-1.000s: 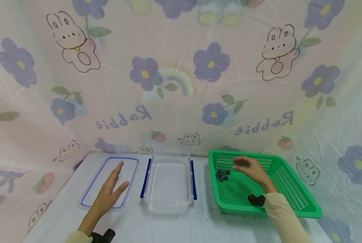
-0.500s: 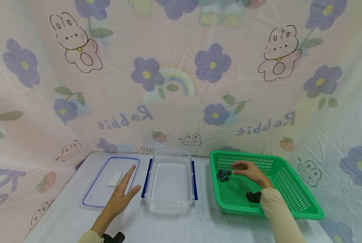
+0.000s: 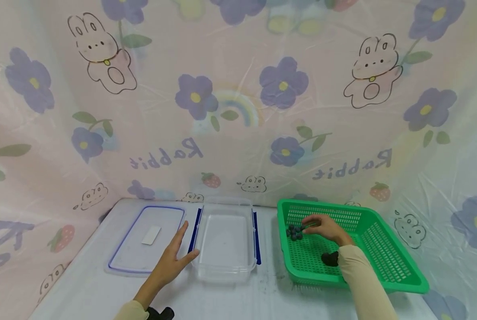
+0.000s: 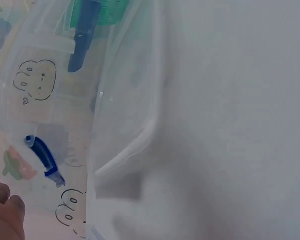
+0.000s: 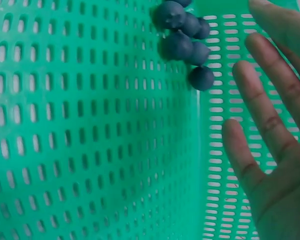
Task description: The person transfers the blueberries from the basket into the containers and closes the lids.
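"So, where are the dark berries [image 5: 182,46]?"

"Bunched at the green basket [image 3: 406,286]'s left end. Right hand [image 3: 324,229]'s just beside them, fingers loosely spread, empty; I'd pinch 1 lightly. Left hand [image 3: 172,262]: thumb wide, also empty, beside the clear container [image 3: 224,240]."

Smooth plastic was shown at the head view's four o'clock by the basket [image 3: 318,277]; inside, at its nine, matt skins were worn by the berries [image 5: 180,46]! Glossy plastic was seen at six in the box [image 3: 223,242], matched at eight by the lid [image 3: 131,248]; at twelve, creased, faintly shiny sheeting [image 3: 238,53] was caught.
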Action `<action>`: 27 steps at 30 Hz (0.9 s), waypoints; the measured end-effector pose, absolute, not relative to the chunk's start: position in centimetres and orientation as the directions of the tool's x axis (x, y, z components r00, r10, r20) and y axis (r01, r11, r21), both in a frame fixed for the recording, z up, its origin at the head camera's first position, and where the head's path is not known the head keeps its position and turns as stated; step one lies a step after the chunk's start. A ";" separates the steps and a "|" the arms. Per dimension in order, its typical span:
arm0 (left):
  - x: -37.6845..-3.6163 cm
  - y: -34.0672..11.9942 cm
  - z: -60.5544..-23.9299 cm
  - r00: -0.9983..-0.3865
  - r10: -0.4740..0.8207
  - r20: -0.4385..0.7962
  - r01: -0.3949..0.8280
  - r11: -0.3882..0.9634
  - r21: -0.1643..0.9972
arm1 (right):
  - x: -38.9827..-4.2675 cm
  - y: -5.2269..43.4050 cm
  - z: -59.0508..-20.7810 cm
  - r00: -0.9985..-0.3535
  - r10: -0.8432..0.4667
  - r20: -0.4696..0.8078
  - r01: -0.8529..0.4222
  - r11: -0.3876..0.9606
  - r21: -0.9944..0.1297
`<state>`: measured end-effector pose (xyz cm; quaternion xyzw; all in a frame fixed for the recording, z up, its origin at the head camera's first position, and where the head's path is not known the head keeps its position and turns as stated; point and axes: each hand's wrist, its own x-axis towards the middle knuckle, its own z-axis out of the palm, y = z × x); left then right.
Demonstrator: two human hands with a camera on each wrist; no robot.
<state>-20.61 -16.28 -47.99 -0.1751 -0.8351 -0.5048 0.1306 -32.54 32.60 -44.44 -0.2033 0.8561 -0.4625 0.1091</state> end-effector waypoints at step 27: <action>-21.5 -14.6 -50.3 -0.945 0.120 0.303 0.326 0.408 0.853 | -32.8 31.6 -46.6 -0.931 -0.360 -0.062 -0.166 0.568 -0.806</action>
